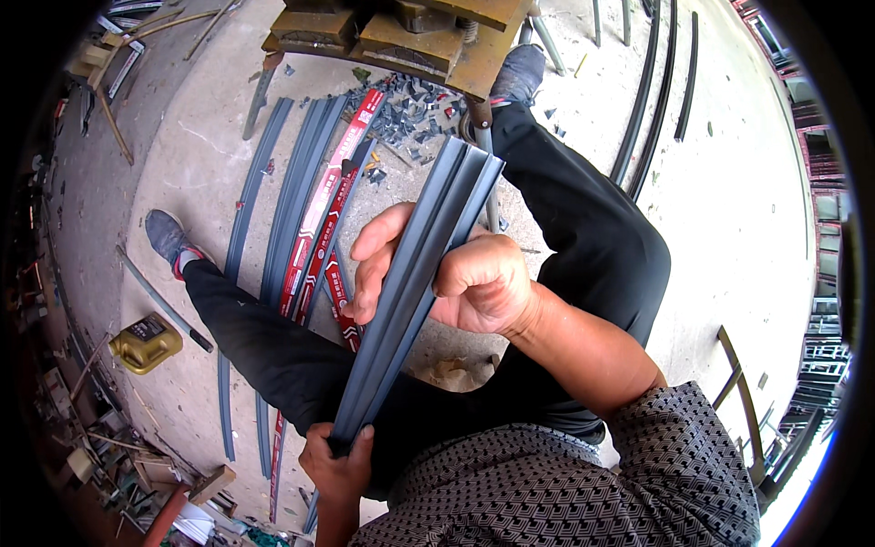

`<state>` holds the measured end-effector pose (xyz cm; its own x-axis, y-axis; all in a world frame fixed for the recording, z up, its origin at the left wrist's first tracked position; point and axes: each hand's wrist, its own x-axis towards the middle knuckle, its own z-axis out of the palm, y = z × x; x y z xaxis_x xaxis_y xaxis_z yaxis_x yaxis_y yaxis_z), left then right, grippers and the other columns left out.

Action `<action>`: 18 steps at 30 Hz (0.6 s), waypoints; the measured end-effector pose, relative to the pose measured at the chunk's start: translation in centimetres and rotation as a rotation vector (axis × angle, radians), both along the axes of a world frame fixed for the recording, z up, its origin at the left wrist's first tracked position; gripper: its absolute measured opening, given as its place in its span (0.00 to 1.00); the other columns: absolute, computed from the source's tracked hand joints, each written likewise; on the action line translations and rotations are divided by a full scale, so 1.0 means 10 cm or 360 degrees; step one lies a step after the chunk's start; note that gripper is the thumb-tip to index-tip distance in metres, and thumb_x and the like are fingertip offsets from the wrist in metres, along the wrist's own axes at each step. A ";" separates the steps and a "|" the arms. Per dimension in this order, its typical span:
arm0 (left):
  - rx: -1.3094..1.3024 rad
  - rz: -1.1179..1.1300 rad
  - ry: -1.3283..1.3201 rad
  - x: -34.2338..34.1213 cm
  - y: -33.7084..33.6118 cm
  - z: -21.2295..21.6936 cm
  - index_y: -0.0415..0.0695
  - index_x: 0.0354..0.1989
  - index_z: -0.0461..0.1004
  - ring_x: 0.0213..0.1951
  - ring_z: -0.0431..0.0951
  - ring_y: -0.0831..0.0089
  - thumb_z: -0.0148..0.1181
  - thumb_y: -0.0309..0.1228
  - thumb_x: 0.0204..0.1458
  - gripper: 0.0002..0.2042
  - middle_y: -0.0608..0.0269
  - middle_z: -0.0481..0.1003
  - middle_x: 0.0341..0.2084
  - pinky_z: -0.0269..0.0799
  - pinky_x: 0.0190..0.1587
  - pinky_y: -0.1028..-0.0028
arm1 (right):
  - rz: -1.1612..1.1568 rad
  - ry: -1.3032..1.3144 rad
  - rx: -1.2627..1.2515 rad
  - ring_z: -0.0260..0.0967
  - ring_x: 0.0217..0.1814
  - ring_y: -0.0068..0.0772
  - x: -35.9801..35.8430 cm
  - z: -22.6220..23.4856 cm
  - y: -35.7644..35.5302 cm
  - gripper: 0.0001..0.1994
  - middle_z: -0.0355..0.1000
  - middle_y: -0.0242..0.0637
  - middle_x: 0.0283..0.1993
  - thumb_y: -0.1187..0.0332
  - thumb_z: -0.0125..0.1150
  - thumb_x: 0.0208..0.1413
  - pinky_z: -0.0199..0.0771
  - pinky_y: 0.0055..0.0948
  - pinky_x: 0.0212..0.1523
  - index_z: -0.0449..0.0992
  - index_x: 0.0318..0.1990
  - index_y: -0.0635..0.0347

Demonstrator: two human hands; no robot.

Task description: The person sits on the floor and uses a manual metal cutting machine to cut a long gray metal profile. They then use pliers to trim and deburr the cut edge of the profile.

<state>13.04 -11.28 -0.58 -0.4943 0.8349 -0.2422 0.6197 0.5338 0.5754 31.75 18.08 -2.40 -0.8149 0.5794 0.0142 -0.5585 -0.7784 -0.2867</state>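
Observation:
A long grey grooved profile strip [415, 242] slants across my lap, its upper cut end pointing toward the machine. My right hand [478, 283] passes behind its upper half, with the thumb on the right edge and fingers emerging past the left edge. Lower down, my left hand [339, 463] is closed round the strip beside my thigh. Whether it is one piece or several nested together I cannot tell. On the floor beyond lie more grey strips [301, 196] and strips with red printed film [321, 214].
A metal bench machine [392, 41] on legs stands ahead between my feet. Small grey offcuts [410, 114] litter the floor beneath it. A gold jerrycan [146, 344] sits at left. Black strips [649, 100] lie at far right, and wood scraps [211, 483] lie at lower left.

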 end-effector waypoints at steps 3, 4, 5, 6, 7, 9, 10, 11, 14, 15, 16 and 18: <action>0.0041 -0.0056 0.0050 0.00 0.05 0.01 0.40 0.35 0.73 0.26 0.75 0.66 0.80 0.35 0.47 0.19 0.57 0.75 0.25 0.72 0.33 0.66 | -0.0031 -0.0039 -0.0012 0.78 0.55 0.55 0.00 0.01 0.00 0.39 0.78 0.62 0.49 0.75 0.50 0.31 0.75 0.47 0.64 0.70 0.60 0.78; 0.0056 -0.0069 0.0061 0.01 0.06 0.01 0.40 0.35 0.73 0.26 0.75 0.65 0.80 0.35 0.47 0.19 0.57 0.75 0.24 0.71 0.32 0.66 | -0.0050 -0.0061 0.0003 0.78 0.54 0.56 0.00 0.03 0.00 0.39 0.78 0.62 0.48 0.74 0.50 0.30 0.75 0.48 0.64 0.70 0.60 0.78; 0.0071 -0.0081 0.0071 0.01 0.07 0.01 0.41 0.34 0.72 0.26 0.75 0.64 0.80 0.34 0.47 0.19 0.57 0.75 0.24 0.71 0.32 0.65 | -0.0068 -0.0084 0.0018 0.78 0.54 0.57 0.01 0.03 0.00 0.39 0.79 0.62 0.47 0.74 0.50 0.29 0.75 0.48 0.65 0.71 0.60 0.78; 0.0086 -0.0090 0.0083 0.02 0.09 0.02 0.41 0.33 0.72 0.26 0.75 0.64 0.80 0.34 0.47 0.18 0.58 0.74 0.24 0.70 0.31 0.65 | -0.0083 -0.0082 0.0019 0.78 0.54 0.57 0.01 0.03 0.01 0.39 0.79 0.61 0.47 0.74 0.50 0.29 0.75 0.48 0.64 0.71 0.59 0.78; 0.0098 -0.0103 0.0097 0.03 0.11 0.02 0.42 0.32 0.72 0.25 0.75 0.63 0.80 0.33 0.46 0.18 0.57 0.74 0.24 0.70 0.31 0.65 | -0.0098 -0.0080 0.0019 0.78 0.53 0.57 0.01 0.03 0.01 0.38 0.79 0.61 0.47 0.74 0.50 0.29 0.76 0.48 0.64 0.71 0.59 0.78; 0.0122 -0.0129 0.0124 0.04 0.15 0.04 0.43 0.31 0.71 0.25 0.75 0.62 0.80 0.31 0.46 0.18 0.57 0.74 0.24 0.69 0.30 0.65 | -0.0122 -0.0076 0.0020 0.78 0.53 0.56 0.02 0.02 0.02 0.38 0.79 0.60 0.46 0.74 0.50 0.29 0.76 0.47 0.64 0.72 0.58 0.77; 0.0140 -0.0133 0.0122 0.04 0.16 0.03 0.43 0.31 0.71 0.25 0.76 0.62 0.80 0.31 0.46 0.18 0.57 0.74 0.24 0.69 0.30 0.65 | -0.0130 -0.0074 0.0020 0.79 0.53 0.56 0.02 0.01 0.02 0.38 0.79 0.60 0.46 0.73 0.50 0.29 0.76 0.47 0.64 0.72 0.58 0.77; 0.0158 -0.0136 0.0120 0.04 0.16 0.02 0.43 0.31 0.71 0.25 0.76 0.62 0.80 0.30 0.46 0.18 0.57 0.74 0.24 0.69 0.30 0.64 | -0.0139 -0.0072 0.0019 0.79 0.53 0.56 0.02 0.01 0.02 0.38 0.79 0.59 0.46 0.73 0.50 0.29 0.76 0.47 0.64 0.73 0.57 0.77; 0.0152 -0.0131 0.0132 0.07 0.19 0.04 0.43 0.29 0.69 0.25 0.76 0.61 0.80 0.29 0.45 0.18 0.57 0.74 0.24 0.69 0.30 0.64 | -0.0131 -0.0141 -0.0028 0.79 0.52 0.56 0.05 0.03 0.03 0.37 0.79 0.59 0.46 0.73 0.50 0.29 0.76 0.48 0.64 0.73 0.56 0.77; 0.0141 -0.0127 0.0141 0.08 0.20 0.04 0.44 0.29 0.68 0.25 0.76 0.61 0.80 0.28 0.45 0.19 0.57 0.74 0.24 0.69 0.30 0.63 | -0.0130 -0.0153 -0.0027 0.79 0.52 0.56 0.05 0.03 0.03 0.37 0.79 0.59 0.46 0.73 0.50 0.29 0.76 0.48 0.64 0.73 0.56 0.77; 0.0153 -0.0140 0.0154 0.08 0.21 0.04 0.44 0.28 0.68 0.25 0.76 0.61 0.80 0.28 0.45 0.19 0.57 0.74 0.24 0.69 0.30 0.63 | -0.0130 -0.0166 -0.0027 0.79 0.52 0.56 0.06 0.02 0.03 0.37 0.79 0.59 0.46 0.73 0.50 0.29 0.76 0.48 0.64 0.73 0.56 0.77; 0.0177 -0.0166 0.0181 0.08 0.23 0.02 0.44 0.27 0.66 0.24 0.76 0.60 0.80 0.28 0.45 0.20 0.57 0.74 0.24 0.69 0.29 0.63 | -0.0129 -0.0183 -0.0041 0.79 0.52 0.56 0.06 0.02 0.02 0.37 0.79 0.58 0.46 0.73 0.50 0.29 0.76 0.48 0.63 0.73 0.56 0.76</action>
